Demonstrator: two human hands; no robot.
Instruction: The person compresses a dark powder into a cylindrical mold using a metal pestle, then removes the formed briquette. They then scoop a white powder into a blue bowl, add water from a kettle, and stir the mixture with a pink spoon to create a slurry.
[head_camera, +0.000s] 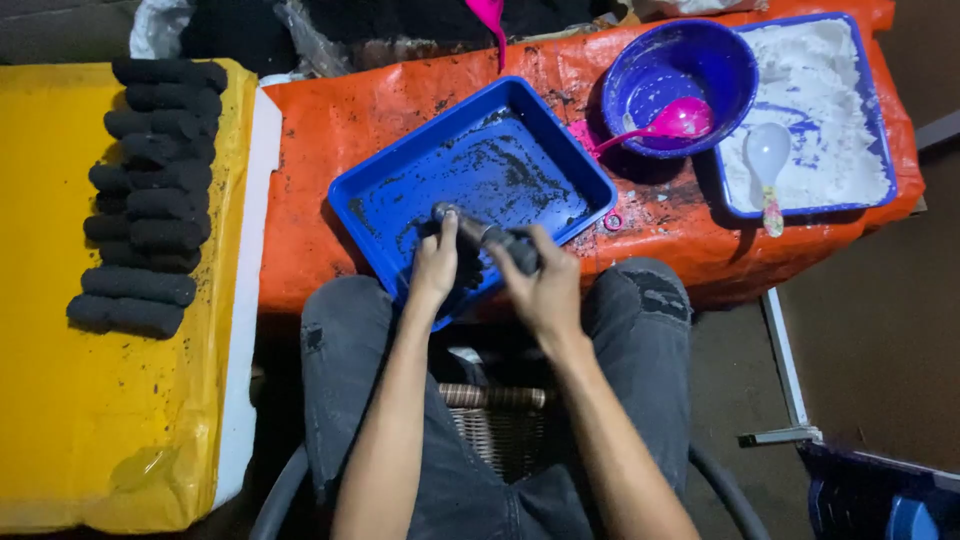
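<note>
Both forearms reached up from six o'clock and met over the near corner of the square blue plastic tray (400, 190) dusted with black powder. The right hand (545, 285) was curled tight around the short grey metal tube (487, 236), which lay tilted, its open end toward ten o'clock. The left hand (436, 265) pinched that end with its fingers closed. At nine o'clock, black pressed charcoal sticks (150, 190) lay stacked on the yellow sheet (60, 400).

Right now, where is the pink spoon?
In the head view, the pink spoon rests inside the round blue bowl at upper right, between the blue tray and the powder tray.
</note>
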